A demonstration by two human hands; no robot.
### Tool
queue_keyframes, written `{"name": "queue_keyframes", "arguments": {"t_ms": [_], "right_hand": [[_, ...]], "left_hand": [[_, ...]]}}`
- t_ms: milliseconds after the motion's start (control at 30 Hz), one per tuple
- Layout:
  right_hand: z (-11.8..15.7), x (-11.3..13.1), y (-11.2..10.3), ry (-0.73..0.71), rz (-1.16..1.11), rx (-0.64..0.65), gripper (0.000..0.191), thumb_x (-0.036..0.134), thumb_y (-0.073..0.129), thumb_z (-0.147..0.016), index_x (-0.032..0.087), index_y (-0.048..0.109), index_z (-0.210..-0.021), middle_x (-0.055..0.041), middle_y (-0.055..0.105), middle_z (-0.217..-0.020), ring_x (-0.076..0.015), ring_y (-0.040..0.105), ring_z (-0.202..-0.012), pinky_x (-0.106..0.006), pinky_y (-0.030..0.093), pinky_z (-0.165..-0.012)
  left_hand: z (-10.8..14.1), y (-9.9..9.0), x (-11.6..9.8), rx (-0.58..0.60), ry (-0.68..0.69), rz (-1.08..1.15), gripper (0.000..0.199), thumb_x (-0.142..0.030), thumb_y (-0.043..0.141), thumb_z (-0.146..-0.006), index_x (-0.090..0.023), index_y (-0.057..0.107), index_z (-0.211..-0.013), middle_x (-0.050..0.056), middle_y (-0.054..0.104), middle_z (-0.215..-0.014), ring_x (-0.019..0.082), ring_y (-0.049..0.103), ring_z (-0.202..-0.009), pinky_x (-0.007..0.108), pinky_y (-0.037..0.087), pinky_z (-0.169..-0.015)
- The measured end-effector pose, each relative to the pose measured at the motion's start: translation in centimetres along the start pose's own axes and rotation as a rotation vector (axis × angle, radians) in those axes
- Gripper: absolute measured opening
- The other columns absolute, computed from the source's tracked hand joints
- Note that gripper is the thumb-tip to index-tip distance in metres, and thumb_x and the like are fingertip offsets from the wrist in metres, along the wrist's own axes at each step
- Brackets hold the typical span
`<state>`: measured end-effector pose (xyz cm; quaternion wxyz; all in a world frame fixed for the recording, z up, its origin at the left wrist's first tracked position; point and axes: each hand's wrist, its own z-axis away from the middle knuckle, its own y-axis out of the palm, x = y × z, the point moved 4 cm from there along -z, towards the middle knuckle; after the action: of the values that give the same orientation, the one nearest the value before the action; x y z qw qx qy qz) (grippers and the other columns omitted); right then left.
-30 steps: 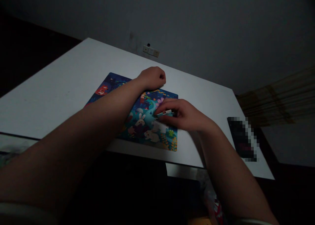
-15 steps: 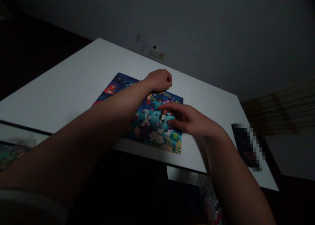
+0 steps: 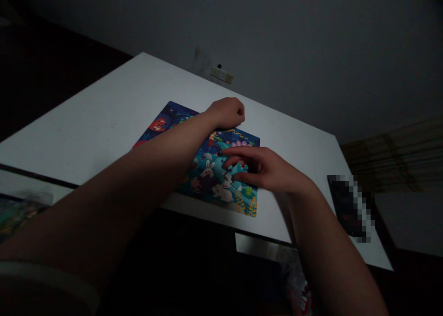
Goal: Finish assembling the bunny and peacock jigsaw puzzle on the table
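Note:
A colourful jigsaw puzzle (image 3: 221, 193) with white rabbits, a red fox and yellow plants lies on the white table. My right hand (image 3: 268, 168) is over its right part, thumb and fingers pinching a light blue puzzle piece (image 3: 239, 169). The piece looks tilted up off the puzzle; a small pale patch shows just below my thumb. My left hand (image 3: 226, 113) rests as a closed fist at the puzzle's far edge, with nothing seen in it. My left forearm crosses the puzzle and hides its middle.
The white table (image 3: 104, 99) reaches back to a grey wall with sockets (image 3: 222, 74). At the table's right end is a dark, pixelated flat object (image 3: 346, 210). Below the front edge, plastic-wrapped things (image 3: 24, 214) show at left, with a clear bag (image 3: 297, 279) lower right.
The light blue piece has turned and tilted up between my right thumb and fingers. My left fist has stayed in place. The whole view has shifted slightly.

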<state>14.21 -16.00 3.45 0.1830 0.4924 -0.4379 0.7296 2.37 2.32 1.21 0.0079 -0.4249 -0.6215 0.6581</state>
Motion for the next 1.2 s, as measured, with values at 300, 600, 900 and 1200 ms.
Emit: {"name": "queue_keyframes", "arguments": {"t_ms": [300,600,900,1200], "right_hand": [[0.0,-0.4,-0.3,0.036,0.019,-0.070,0.043,0.034,0.093,-0.092,0.029,0.085,-0.134,-0.0044,0.083,-0.114,-0.0245,0.077,-0.099,-0.040,0.067,-0.088],[0.0,-1.6,-0.1,0.042,0.101,-0.019,0.033,0.041,0.093,-0.093,0.028,0.088,-0.124,-0.0032,0.087,-0.109,-0.0240,0.078,-0.093,-0.038,0.064,-0.085],[-0.5,0.5,-0.1,-0.125,0.288,-0.011,0.016,0.032,0.090,-0.094,0.027,0.089,-0.110,-0.0048,0.083,-0.109,-0.0247,0.075,-0.098,-0.040,0.058,-0.093],[-0.8,0.4,-0.1,-0.107,0.330,-0.043,0.030,0.031,0.094,-0.091,0.028,0.086,-0.119,-0.0072,0.082,-0.122,-0.0286,0.075,-0.109,-0.045,0.057,-0.101]], "left_hand": [[0.0,0.0,0.0,-0.003,-0.014,0.019,0.032,-0.026,0.074,-0.090,-0.024,0.093,-0.115,0.012,0.088,-0.121,0.032,0.077,-0.115,0.042,0.056,-0.101],[0.0,0.0,0.0,0.001,-0.022,0.023,0.031,-0.026,0.074,-0.089,-0.024,0.092,-0.115,0.011,0.087,-0.119,0.031,0.076,-0.117,0.040,0.056,-0.101],[-0.1,0.1,0.1,-0.004,-0.011,0.030,0.029,-0.026,0.074,-0.090,-0.024,0.092,-0.112,0.012,0.087,-0.118,0.032,0.076,-0.116,0.042,0.055,-0.101],[0.1,-0.1,-0.1,0.001,-0.016,0.024,0.030,-0.025,0.074,-0.090,-0.024,0.093,-0.114,0.012,0.087,-0.114,0.031,0.077,-0.113,0.042,0.056,-0.100]]}}
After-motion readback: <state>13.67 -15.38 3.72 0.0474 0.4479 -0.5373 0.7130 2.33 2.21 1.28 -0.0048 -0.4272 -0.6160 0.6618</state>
